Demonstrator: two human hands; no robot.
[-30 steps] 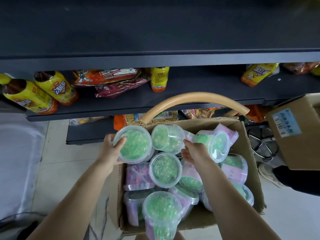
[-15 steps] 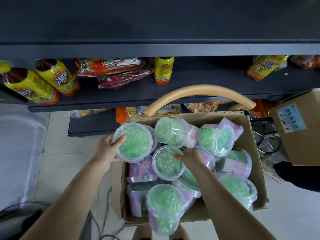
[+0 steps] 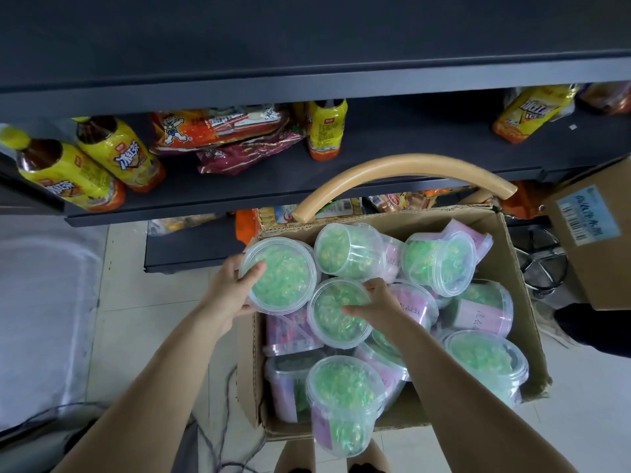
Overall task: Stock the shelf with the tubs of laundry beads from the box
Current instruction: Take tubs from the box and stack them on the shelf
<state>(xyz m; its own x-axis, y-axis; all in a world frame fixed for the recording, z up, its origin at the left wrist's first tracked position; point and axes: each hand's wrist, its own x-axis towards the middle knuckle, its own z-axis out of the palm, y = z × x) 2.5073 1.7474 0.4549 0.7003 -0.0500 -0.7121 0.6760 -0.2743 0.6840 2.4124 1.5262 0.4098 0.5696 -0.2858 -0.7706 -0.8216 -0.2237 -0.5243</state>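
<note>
Dark metal shelf (image 3: 392, 172) carried yellow-labelled iced-tea bottles (image 3: 116, 155) at left, middle and far right, snack packets (image 3: 218, 126) piled between them, pale tiled floor (image 3: 136, 319) below with thin cables (image 3: 218, 448)

Both bare forearms enter from below and converge upward. We see the left hand (image 3: 229, 295) gripping the left tub (image 3: 283, 279) at its left rim: thumb laid across the lid, fingers curled round the far side of the wall, wrist nearly straight. The right hand (image 3: 375, 302) grips the centre tub (image 3: 336, 320) at its right rim, thumb on the lid, index finger hooked over the far edge. The two grips lie near each other, not touching.
</note>
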